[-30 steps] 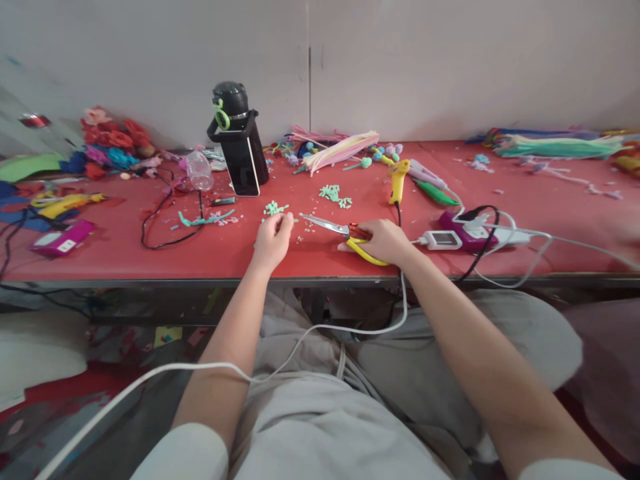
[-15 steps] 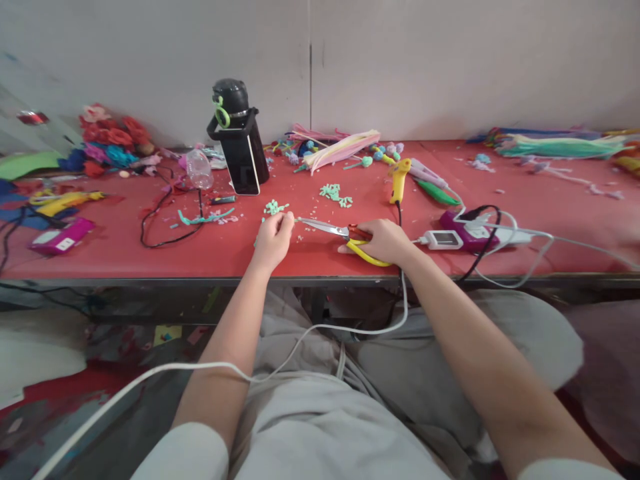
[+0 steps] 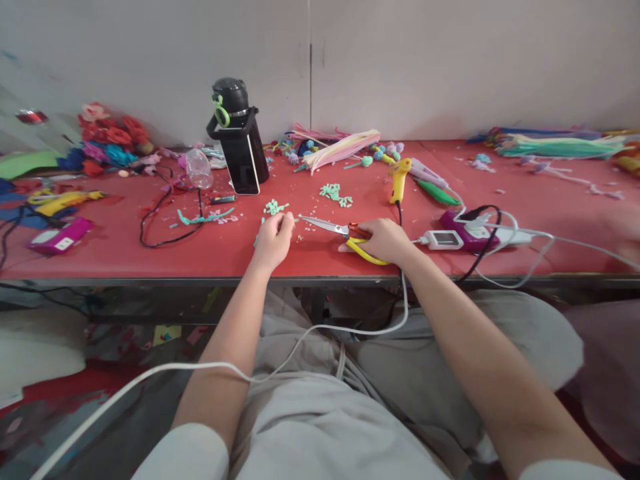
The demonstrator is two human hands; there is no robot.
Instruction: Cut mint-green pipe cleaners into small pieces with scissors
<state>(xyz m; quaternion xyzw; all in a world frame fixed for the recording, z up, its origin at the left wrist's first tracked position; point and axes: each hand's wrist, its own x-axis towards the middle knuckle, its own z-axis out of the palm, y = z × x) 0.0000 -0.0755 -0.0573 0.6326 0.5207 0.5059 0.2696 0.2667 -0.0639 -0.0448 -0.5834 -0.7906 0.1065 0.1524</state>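
My left hand (image 3: pixel 274 239) is closed in a pinch at the front of the red table, with a short green tip of a pipe cleaner (image 3: pixel 295 220) showing past its fingertips. My right hand (image 3: pixel 385 241) grips scissors (image 3: pixel 325 226) with red and yellow handles. Their blades point left, and the tips lie close to the green tip. Beyond the hands are two loose piles of cut mint-green pieces, one near my left hand (image 3: pixel 273 207) and the other pile (image 3: pixel 336 194) farther right. Small pale scraps dot the table under the blades.
A black flask (image 3: pixel 233 100) stands behind a phone (image 3: pixel 241 163). A yellow glue gun (image 3: pixel 399 181) and a purple power strip (image 3: pixel 467 233) with cables are on the right. Pipe cleaner bundles (image 3: pixel 343 150) lie at the back. A white cable (image 3: pixel 320 327) crosses my lap.
The scissors' handles have drawn slightly closer together in my right hand, and the blade tips have shifted a little. My left hand stays nearly in place.
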